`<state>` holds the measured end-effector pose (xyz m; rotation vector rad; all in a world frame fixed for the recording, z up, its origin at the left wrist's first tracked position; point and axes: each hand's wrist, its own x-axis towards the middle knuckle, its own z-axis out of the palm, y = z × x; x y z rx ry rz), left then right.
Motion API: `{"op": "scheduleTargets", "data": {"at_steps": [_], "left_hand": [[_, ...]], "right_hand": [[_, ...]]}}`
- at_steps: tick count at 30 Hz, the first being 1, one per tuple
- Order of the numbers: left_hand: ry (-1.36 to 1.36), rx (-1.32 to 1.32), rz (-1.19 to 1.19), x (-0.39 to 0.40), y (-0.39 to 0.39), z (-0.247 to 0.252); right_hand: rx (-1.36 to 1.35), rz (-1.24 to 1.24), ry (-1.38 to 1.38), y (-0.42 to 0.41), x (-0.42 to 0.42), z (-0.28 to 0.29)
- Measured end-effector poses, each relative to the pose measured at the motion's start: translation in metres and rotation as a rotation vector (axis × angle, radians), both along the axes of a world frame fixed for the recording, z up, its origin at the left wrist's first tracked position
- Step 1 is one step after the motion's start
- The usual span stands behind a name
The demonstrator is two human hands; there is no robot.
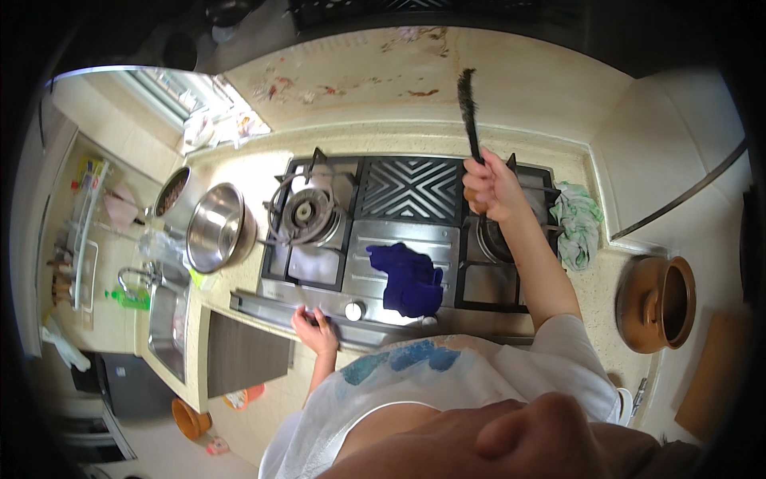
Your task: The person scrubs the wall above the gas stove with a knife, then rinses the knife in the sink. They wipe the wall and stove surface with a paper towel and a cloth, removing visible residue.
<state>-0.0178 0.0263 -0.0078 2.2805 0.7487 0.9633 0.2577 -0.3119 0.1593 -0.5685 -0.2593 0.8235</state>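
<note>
My right hand (pixel 492 187) grips a black long-bristled brush (pixel 468 114) by its handle. The brush points up in front of the back wall, above the right side of the gas cooktop (pixel 281 291). My left hand (pixel 315 331) is at the cooktop's front edge, left of a round control knob (pixel 354 310). Its fingers are bent around something dark that I cannot make out. Between the two burners a crumpled dark blue cloth (pixel 413 281) lies on the steel middle panel. The left burner (pixel 304 211) carries a round wok ring; my right forearm partly covers the right burner (pixel 492 238).
Left of the cooktop stand a steel bowl (pixel 215 227) and a pot (pixel 173 194) with dark contents. Beyond them is a sink (pixel 167 320) with a faucet. A green-white cloth (pixel 577 224) and a brown clay pot (pixel 643 305) are at the right. A black grate (pixel 410 188) fills the back middle.
</note>
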Motion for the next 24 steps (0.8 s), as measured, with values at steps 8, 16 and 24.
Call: {"op": "scheduleTargets", "data": {"at_steps": [8, 16, 24], "left_hand": [[-0.032, 0.006, 0.028, 0.000, 0.000, 0.002], [-0.036, 0.046, 0.060, -0.006, 0.011, -0.006], [-0.318, -0.476, -0.178, -0.030, 0.030, 0.006]], "right_hand": [[0.368, 0.521, 0.138, 0.016, -0.049, -0.035], [-0.019, 0.530, 0.219, 0.068, -0.099, -0.029], [-0.408, 0.608, 0.129, 0.197, -0.195, -0.014]]}}
